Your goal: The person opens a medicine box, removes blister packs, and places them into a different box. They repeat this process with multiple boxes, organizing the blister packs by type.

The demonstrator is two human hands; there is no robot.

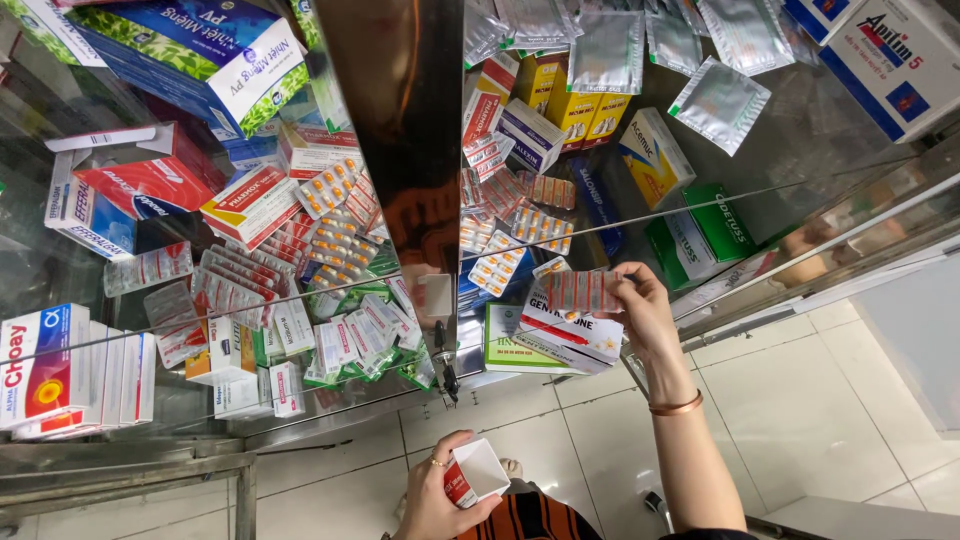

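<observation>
Head view, looking down into a glass display cabinet [880, 230] of medicines. Far left: one stack of white-and-red cartons [70, 370] on the lower shelf; above it one red-and-white carton [150, 180] and one large blue-and-green carton [190, 45]. Centre-left: loose blister strips [335, 215] heaped together, orange-pill and red-backed kinds mixed; too many overlap to count. One mirrored metal post [405, 150] divides the cabinet.

Left hand [435, 500]: low in frame over the tiled floor [800, 400], fingers curled round one small red-and-white box [472, 472]. Box is open at the top, white interior showing, mouth tilted up. A ring sits on one finger.

Right of the post: three yellow cartons [575, 105] in a row, one green carton [705, 235], several silver foil sachets [720, 100] at top, partly overlapping.

Right hand [640, 310]: raised at the cabinet opening, thumb and fingertips pinched on the right end of one blister strip [582, 291], remaining fingers loosely bent. Strip is held flat, red-orange, with rows of small pockets; just above a white carton with red stripe [570, 335]. One copper bangle [675, 406] on that wrist.
</observation>
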